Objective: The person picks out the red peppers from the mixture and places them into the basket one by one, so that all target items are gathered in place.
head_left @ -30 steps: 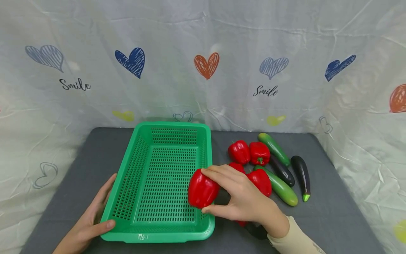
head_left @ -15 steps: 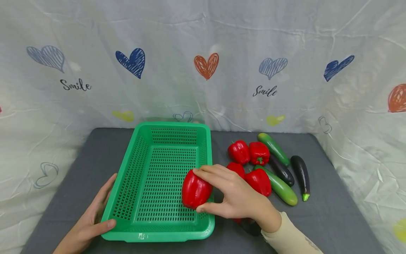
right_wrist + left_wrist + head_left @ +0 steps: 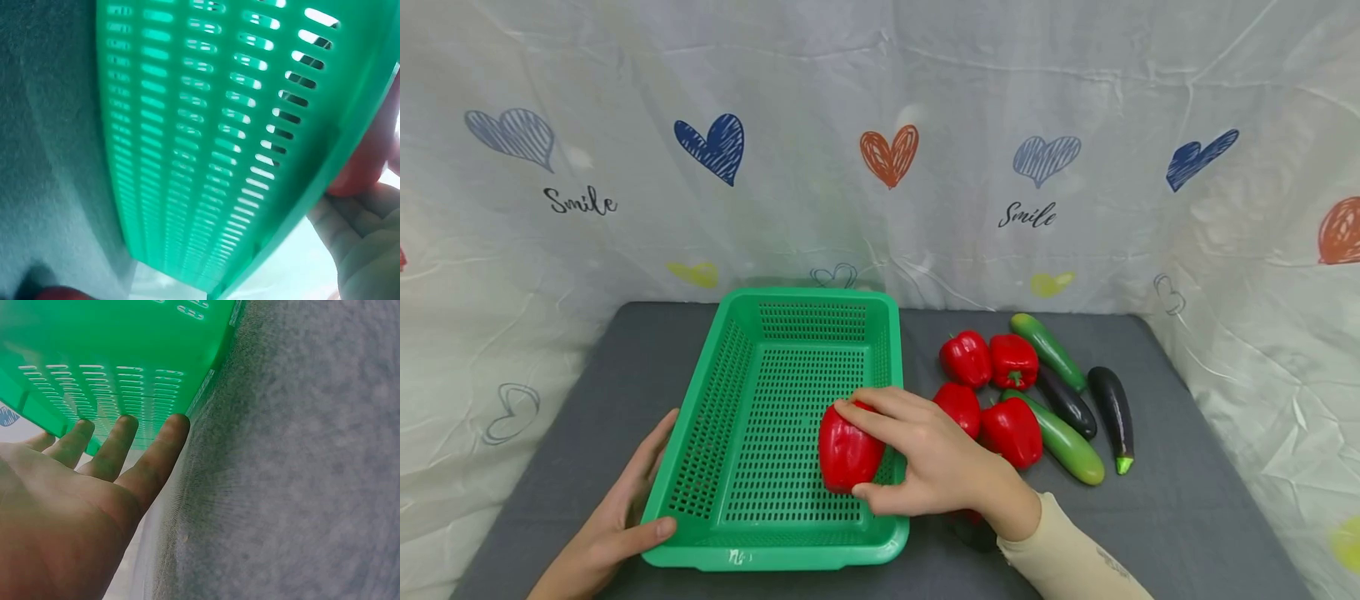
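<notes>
My right hand (image 3: 925,454) grips a red bell pepper (image 3: 848,450), thumb at its near side and fingers over its top. In the head view the pepper overlaps the right part of a green perforated basket (image 3: 775,557). The right wrist view shows part of the red pepper (image 3: 362,164) beyond the basket's rim. My left hand (image 3: 610,521) touches the basket's near left corner, its thumb on the rim. Straight fingers (image 3: 156,456) lie at the outer side wall in the left wrist view. No vegetables show inside the basket.
Several red bell peppers (image 3: 1011,433) lie right of the basket, among green cucumber-like vegetables (image 3: 1063,446) and dark eggplants (image 3: 1112,412). More red and dark vegetables are partly hidden beneath my right forearm. A white curtain (image 3: 955,100) hangs behind the grey tabletop (image 3: 1180,517).
My right hand has moved left with the bell pepper, from the basket's right rim further over its inside. The left hand and the basket look unmoved.
</notes>
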{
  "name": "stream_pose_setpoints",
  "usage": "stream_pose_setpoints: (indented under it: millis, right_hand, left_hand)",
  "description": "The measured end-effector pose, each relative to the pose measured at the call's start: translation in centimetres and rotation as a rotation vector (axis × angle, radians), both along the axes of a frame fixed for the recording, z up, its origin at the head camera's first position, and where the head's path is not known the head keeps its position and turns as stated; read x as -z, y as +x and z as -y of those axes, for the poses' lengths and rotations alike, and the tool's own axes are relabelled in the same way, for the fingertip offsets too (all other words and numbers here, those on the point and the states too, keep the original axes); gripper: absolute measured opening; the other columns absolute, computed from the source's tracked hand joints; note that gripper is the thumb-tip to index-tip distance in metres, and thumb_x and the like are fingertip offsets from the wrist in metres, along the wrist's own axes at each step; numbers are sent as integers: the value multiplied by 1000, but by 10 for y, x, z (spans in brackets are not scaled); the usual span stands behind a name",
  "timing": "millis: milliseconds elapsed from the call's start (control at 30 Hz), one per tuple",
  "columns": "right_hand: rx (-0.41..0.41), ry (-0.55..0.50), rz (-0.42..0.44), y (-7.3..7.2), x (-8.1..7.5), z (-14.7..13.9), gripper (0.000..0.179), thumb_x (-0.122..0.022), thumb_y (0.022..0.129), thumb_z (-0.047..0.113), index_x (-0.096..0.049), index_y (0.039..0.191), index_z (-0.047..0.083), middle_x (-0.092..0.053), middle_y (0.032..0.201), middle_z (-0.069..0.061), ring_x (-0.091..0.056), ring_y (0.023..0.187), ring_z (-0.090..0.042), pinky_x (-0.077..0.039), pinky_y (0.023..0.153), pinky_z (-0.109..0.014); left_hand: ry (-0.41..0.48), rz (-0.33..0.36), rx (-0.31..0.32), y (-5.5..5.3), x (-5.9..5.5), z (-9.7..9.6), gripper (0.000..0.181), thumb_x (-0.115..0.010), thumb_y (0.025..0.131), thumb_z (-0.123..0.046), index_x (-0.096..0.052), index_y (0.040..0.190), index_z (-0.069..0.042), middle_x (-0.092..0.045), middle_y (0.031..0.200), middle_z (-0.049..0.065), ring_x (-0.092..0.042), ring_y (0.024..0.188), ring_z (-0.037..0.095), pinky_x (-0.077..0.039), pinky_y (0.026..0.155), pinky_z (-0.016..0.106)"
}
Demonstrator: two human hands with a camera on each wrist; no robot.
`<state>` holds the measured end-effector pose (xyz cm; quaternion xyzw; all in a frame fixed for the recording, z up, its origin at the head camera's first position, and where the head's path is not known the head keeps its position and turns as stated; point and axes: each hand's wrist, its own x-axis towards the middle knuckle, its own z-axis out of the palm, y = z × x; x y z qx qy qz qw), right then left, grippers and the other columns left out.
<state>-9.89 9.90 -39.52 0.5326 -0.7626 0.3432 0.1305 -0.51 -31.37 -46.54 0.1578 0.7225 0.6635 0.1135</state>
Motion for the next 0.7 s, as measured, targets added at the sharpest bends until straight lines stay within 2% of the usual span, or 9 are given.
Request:
stream_pose_setpoints:
  millis: [200,400,500,633,700]
  right_hand:
    - [22,68,47,1,2,8,82,-89,75,30,-63,151,13,-63,147,-3,-60,132,-17,-58,98,-29]
    - [8,140,94,2,4,13,82,-89,77,32,-59,152,16,-61,149,-1,-60,132,-15,-58,94,-26]
    - [4,182,156,4,3,15,82,-89,78,29,-58,153,18,-60,149,1,-58,132,-13,-58,93,-26]
    - [-2,240,218,4,3,17,83,-88,78,27,-56,154,19,-58,151,3,-57,133,-11,-57,94,-26]
    - [-10,256,219,4,4,18,83,-89,79,28,-55,155,17,-58,151,1,-57,133,-12,-56,96,-26]
  left_hand:
    - [-5,5,-4,1,0,-1,94,-51,106,0,3,176,-30,11,184,-1,2,164,0,-21,107,11]
    - [-1,-9,-1,0,3,1,94,-52,106,0,4,177,-27,10,184,0,0,164,0,-22,108,12]
    - [0,-9,1,-1,2,0,94,-52,106,-2,4,176,-28,11,184,0,2,164,1,-21,107,11]
    - [4,-9,3,-1,2,1,93,-52,106,-3,4,177,-28,10,184,0,1,164,1,-23,107,12]
    - [8,-15,4,-2,4,2,93,-52,106,-2,3,177,-27,10,184,0,0,164,1,-24,107,12]
